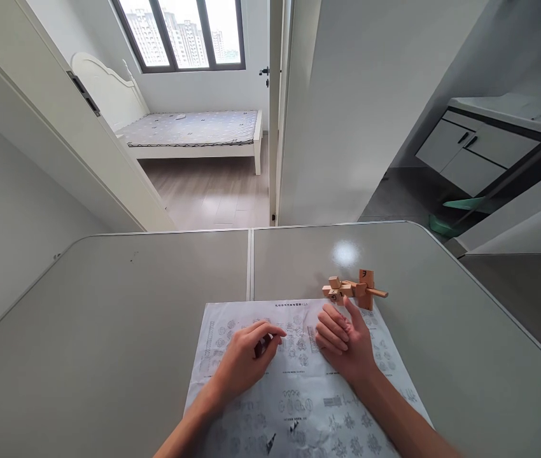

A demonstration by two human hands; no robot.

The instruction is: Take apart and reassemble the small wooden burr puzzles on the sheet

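A printed sheet of puzzle diagrams (299,388) lies on the grey table (108,331) in front of me. My left hand (246,356) rests on the sheet with curled fingers pinched round a small dark thing I cannot make out. My right hand (347,340) lies on the sheet's right part, fingers loosely bent and apart, holding nothing. Just beyond its fingertips, at the sheet's top right corner, sits a wooden interlocking puzzle (354,290) with a peg sticking out to the right.
The table has a seam (250,264) down its middle and rounded far corners. Beyond it stand a white wall (347,114) and an open doorway to a bedroom with a bed (194,130). Cabinets (475,152) and a green mop (461,210) are at the right.
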